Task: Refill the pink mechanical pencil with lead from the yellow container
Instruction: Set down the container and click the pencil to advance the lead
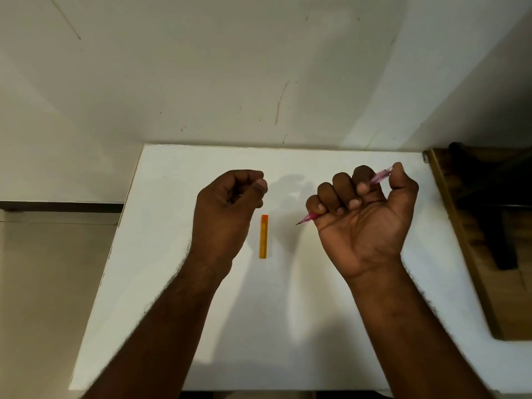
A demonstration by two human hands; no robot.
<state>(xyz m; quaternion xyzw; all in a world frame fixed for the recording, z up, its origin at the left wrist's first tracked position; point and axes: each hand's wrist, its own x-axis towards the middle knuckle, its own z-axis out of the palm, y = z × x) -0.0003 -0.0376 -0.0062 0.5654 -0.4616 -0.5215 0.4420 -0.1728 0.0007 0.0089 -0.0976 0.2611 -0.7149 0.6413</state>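
My right hand is closed in a fist around the pink mechanical pencil, palm toward me. The pencil's metal tip pokes out at lower left of the fist and its back end shows by the thumb at upper right. The yellow lead container, with an orange cap at its far end, lies flat on the white table between my hands. My left hand hovers left of the container with thumb and fingers pinched together; something thin may sit in the pinch, too small to tell.
The white table butts against a scuffed white wall at the back. A brown wooden piece of furniture stands along the table's right edge. Beige floor lies beyond the left edge.
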